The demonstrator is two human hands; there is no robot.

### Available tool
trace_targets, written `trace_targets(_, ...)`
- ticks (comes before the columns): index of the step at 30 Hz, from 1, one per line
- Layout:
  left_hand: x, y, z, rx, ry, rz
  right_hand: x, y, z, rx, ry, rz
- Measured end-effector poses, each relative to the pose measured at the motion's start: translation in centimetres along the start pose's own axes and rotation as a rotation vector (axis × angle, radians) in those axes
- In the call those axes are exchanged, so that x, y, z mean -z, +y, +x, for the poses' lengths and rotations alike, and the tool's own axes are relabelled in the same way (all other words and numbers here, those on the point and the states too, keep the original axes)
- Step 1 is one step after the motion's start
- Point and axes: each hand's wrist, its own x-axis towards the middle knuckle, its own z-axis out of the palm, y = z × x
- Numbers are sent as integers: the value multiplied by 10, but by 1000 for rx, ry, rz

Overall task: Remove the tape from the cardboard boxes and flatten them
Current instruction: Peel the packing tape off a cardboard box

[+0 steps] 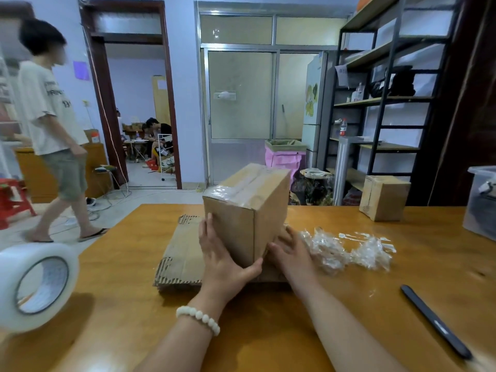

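Observation:
A sealed cardboard box (249,208) stands at the middle of the wooden table (120,264), clear tape running along its top. It sits on a stack of flattened cardboard (182,253). My left hand (222,256) lies flat against the box's left face, thumb hooked under its near corner. On the right face rests my right hand (291,253), fingers straight. A crumpled heap of removed clear tape (346,249) lies just right of my right hand. A second, smaller taped box (383,197) stands at the table's far right.
A big roll of clear tape (35,285) sits at the table's left edge. A dark pen-like tool (436,320) lies near right. A plastic bin (480,202) stands at the far right edge. A person (51,124) walks past on the left. Shelving stands behind.

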Motion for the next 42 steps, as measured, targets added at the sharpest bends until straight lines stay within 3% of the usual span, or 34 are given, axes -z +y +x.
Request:
trace_targets(3, -3, -4, 0, -175, 17, 135, 2, -2, -9, 305, 119, -165)
trace_targets(9, -2, -8, 3, -362, 17, 235, 16, -16, -12, 713, 149, -331)
trace_targets(13, -2, -6, 3, -417, 13, 277, 19, -32, -10, 720, 21, -391)
trace_targets(16, -2, -8, 3, -364, 15, 249, 21, -40, -14, 813, -8, -400)
trace_targets(22, -3, -2, 3, -256, 21, 210, 20, -51, -10, 925, 78, -502)
trace_targets(28, 1, -12, 7, -248, 27, 294, 5, -41, 0, 874, 184, -441)
trace_targets(34, 1, -11, 7, -2, -76, 211, -16, -17, 10, 901, 142, -548)
trace_targets(37, 6, -11, 4, 76, -230, 73, -21, 5, 9, 764, 107, -530)
trace_targets(42, 14, 5, 7, 226, -97, -124, -9, 8, 10, 466, 126, -366)
